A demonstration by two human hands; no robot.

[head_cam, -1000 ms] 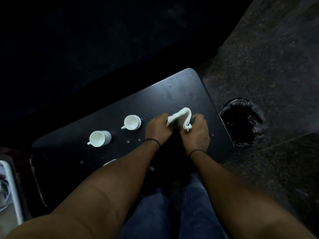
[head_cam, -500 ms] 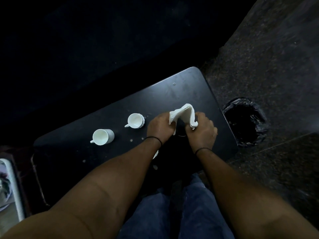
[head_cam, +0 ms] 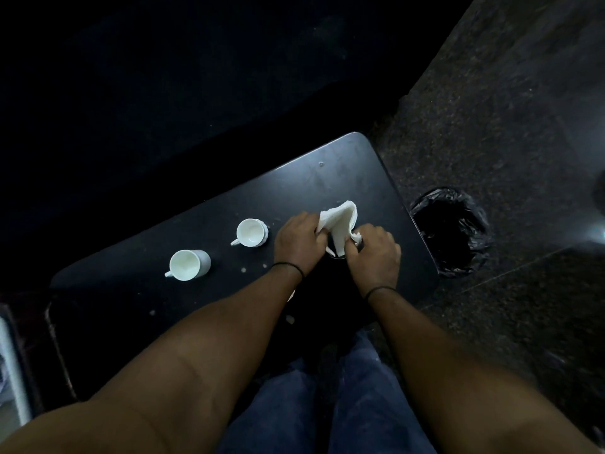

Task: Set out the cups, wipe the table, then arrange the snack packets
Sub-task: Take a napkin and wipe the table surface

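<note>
A white folded cloth is held up over the right part of the black table. My left hand pinches its left edge and my right hand grips its right end. Two white cups stand to the left: one cup close to my left hand, another cup farther left. Pale crumbs dot the tabletop near my forearms. A dark round thing under the cloth is mostly hidden. No snack packets show.
A bin lined with a black bag stands on the speckled floor right of the table. A pale tray-like edge shows at the far left. Beyond the table it is dark. My blue-trousered legs are below.
My hands have shifted the cloth: it has opened out wider between them, and my right hand has moved slightly right and down along it. The cups have not moved.
</note>
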